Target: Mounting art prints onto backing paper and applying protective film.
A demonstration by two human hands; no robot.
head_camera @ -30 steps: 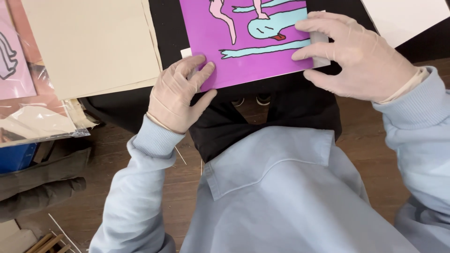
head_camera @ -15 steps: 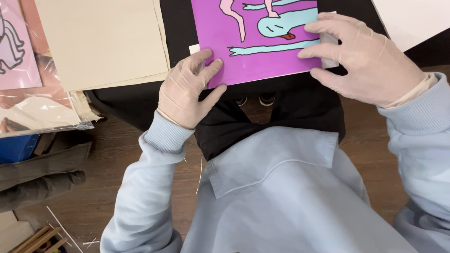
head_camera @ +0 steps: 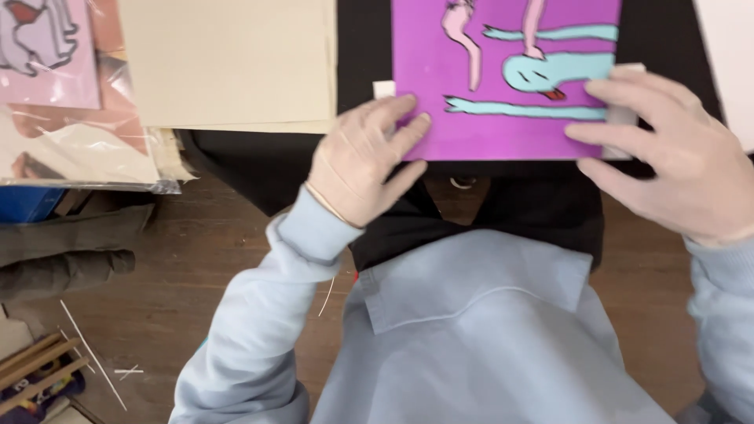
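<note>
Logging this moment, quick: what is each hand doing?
Left hand: open, fingers flat on the purple print's lower left corner.
Right hand: open, fingers spread over its right edge.

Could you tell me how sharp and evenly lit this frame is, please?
Head view: light is soft and even, with no hard shadows; the purple print is crisp and saturated; the right hand looks slightly smeared and large near the lens; glare sits on the plastic sleeve at left; the left hand is fairly sharp; the frame's top crops the print.
</note>
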